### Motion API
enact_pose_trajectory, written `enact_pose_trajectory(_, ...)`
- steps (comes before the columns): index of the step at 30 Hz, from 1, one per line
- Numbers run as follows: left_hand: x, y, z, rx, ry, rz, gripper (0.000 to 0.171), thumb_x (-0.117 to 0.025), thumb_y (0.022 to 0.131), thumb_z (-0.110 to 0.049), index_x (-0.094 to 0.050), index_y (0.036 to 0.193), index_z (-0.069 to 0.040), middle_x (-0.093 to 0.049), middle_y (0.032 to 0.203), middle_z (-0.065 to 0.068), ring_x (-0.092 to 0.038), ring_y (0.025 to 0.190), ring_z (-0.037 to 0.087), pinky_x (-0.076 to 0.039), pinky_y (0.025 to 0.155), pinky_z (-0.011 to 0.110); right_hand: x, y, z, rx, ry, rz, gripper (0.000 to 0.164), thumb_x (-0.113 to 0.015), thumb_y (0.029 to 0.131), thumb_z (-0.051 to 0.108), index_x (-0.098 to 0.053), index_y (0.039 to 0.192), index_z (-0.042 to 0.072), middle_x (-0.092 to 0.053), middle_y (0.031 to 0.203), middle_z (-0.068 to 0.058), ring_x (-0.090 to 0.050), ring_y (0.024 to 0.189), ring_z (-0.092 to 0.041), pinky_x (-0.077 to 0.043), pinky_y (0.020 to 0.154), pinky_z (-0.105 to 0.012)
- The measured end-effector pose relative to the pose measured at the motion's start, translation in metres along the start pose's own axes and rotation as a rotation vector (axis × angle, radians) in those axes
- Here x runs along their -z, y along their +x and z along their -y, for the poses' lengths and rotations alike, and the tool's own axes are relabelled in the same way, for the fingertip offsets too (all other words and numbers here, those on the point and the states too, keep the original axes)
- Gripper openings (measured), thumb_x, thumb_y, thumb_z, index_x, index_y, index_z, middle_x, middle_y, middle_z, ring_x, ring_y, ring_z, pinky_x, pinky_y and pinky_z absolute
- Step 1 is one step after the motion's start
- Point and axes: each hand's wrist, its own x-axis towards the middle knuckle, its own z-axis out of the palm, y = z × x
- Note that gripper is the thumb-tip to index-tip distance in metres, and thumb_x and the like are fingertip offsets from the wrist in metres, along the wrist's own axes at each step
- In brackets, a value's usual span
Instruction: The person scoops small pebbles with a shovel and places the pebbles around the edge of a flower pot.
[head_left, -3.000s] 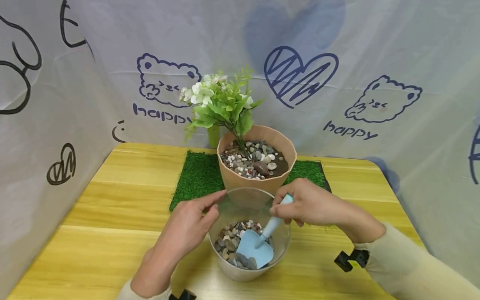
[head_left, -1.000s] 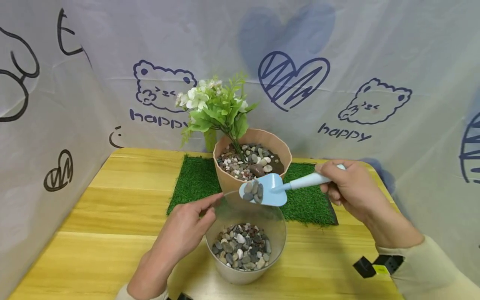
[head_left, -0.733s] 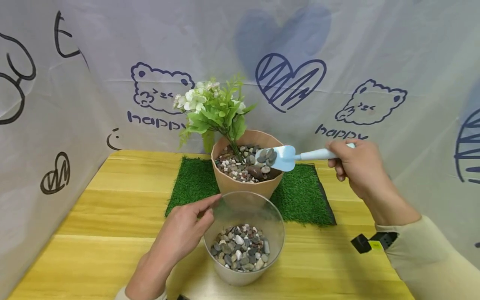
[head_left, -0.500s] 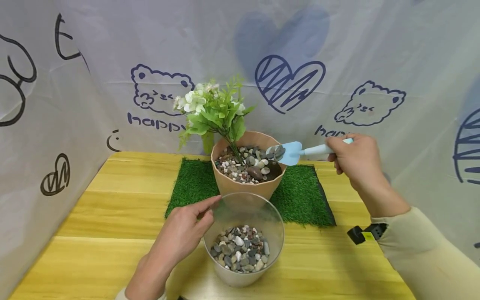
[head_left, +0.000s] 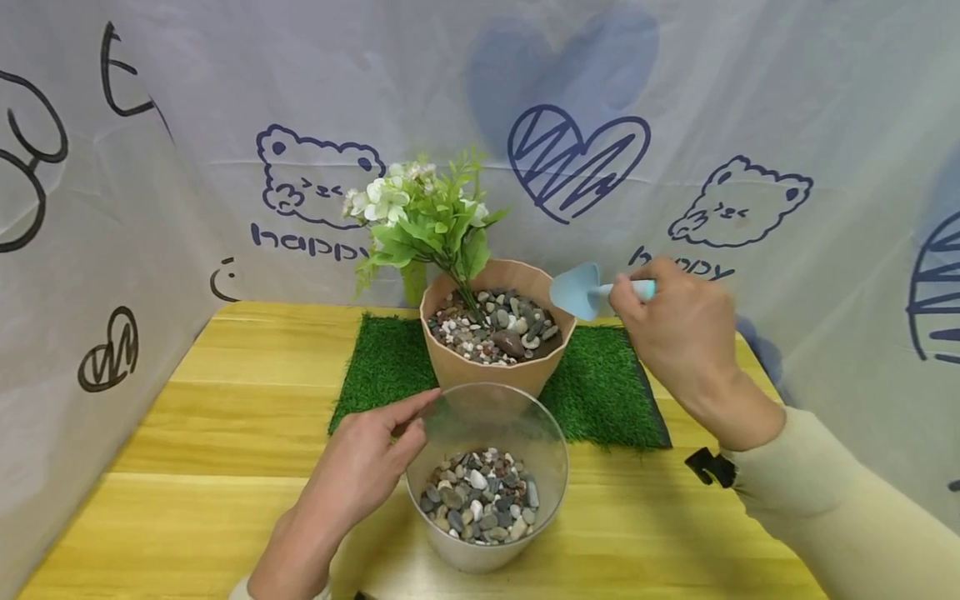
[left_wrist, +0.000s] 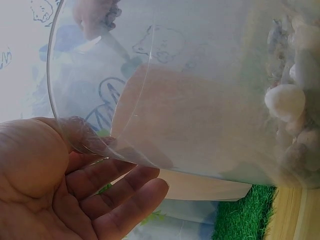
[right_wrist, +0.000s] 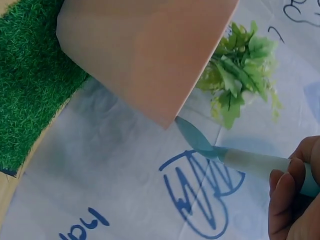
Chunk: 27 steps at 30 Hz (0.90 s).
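Note:
My right hand (head_left: 686, 337) grips the handle of a small light-blue trowel (head_left: 577, 292). The trowel's blade is tipped on edge at the right rim of a peach flowerpot (head_left: 487, 377), and no pebbles show on it. In the pot are a white-flowered plant (head_left: 435, 221), assorted pebbles and dark soil. My left hand (head_left: 367, 458) holds the rim of a clear plastic bucket (head_left: 551, 483) at its left side; through the plastic in the left wrist view, the thumb (left_wrist: 82, 135) shows at the rim, with fingers outside. Grey, brown and white pebbles (head_left: 480, 500) lie in the bucket.
The pot stands on a green artificial-grass mat (head_left: 615, 400) on a wooden table (head_left: 225, 442). The bucket stands just in front of the pot. A white cloth (head_left: 450, 75) with drawings hangs behind and at both sides.
My right hand has lifted the trowel from the bucket with several pebbles, carried it over the pot and tipped it. Those pebbles now lie at the pot's right side. My left hand stays at the bucket.

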Motion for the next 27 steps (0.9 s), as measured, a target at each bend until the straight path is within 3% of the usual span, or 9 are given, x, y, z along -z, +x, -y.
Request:
enact_pose_trajectory(4,0.0004,0.0002,0.0002,0.002,0.001,-0.002,0.046,-0.055,0.102,-0.019,-0.064,0.145,-0.034,-0.078,0.117,-0.004,-0.035,0.043,0.007,-0.034,0.039,0.027,-0.0012,-0.0039,0.0058,0.094,0.004,-0.007,0.028,-0.065,0.098,0.017,-0.070,0.085,-0.007,-0.058,0.057,-0.012,-0.039,0.040,-0.018,-0.029,0.038,-0.029)
enact_pose_trajectory(8,0.0005,0.0002,0.0005,0.004,0.002,-0.006,0.046,-0.056,0.102,-0.019,-0.065,0.145,-0.034,-0.077,0.120,-0.006,-0.036,0.043,0.007,-0.036,0.040,0.027,-0.0040,-0.0058,0.0076,0.132,0.025,-0.002,0.027,-0.065,0.098,0.016,-0.067,0.082,-0.006,-0.055,0.058,-0.010,-0.040,0.041,-0.018,-0.033,0.039,-0.029)
enact_pose_trajectory(27,-0.0009,0.0004,0.0013,-0.002,-0.005,-0.008,0.048,-0.055,0.101,-0.018,-0.064,0.145,-0.037,-0.077,0.117,-0.004,-0.032,0.042,0.006,-0.031,0.037,0.025,-0.0065,-0.0099,0.0008,0.087,0.030,-0.035,0.025,-0.065,0.096,0.016,-0.070,0.083,-0.005,-0.060,0.061,-0.011,-0.040,0.042,-0.016,-0.033,0.039,-0.028)
